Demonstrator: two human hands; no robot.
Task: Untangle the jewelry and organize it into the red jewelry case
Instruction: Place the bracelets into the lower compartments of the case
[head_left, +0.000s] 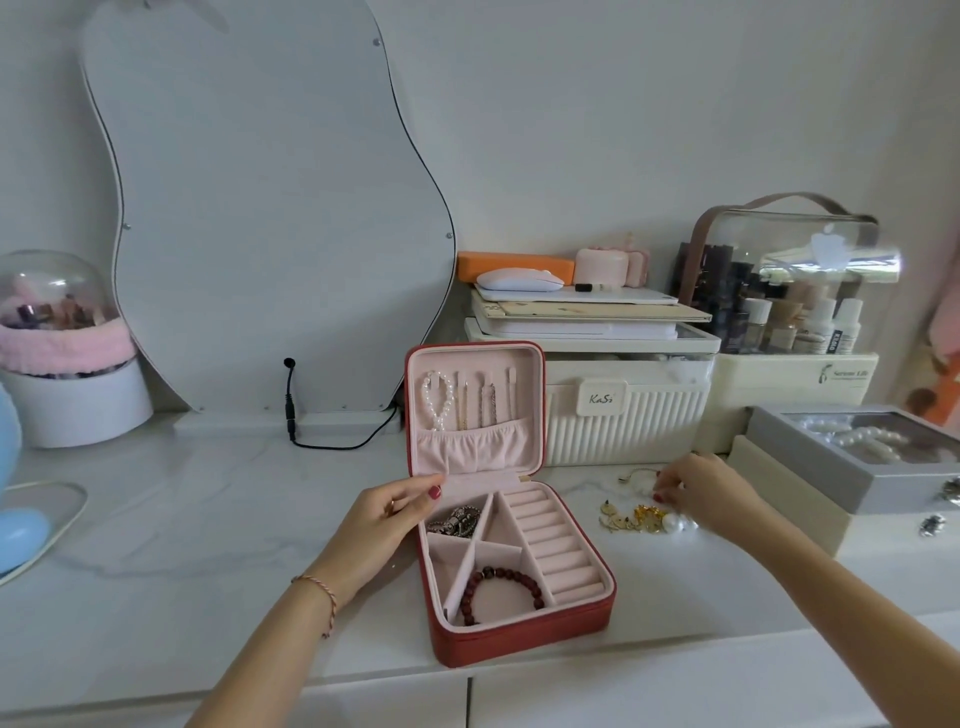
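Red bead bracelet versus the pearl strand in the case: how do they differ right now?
The red bead bracelet lies flat as a loop in the front compartment of the tray; the pearl strand hangs upright in the lid, its lower end tucked into the pink pocket. The bracelet's beads are dark red and larger; the strand's are white and smaller. Neither hand touches them.

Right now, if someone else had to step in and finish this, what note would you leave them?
Left hand: rests on the open red case at its hinge edge, holding nothing.
Right hand: fingers down on the loose pile of gold pieces and pearls on the counter right of the case; a firm grip cannot be told.
Done: pearl strand and chains hang in the lid; silver piece in the back left compartment; dark bead bracelet in the front one.
Left: sort the pile into the case; ring rolls are empty.
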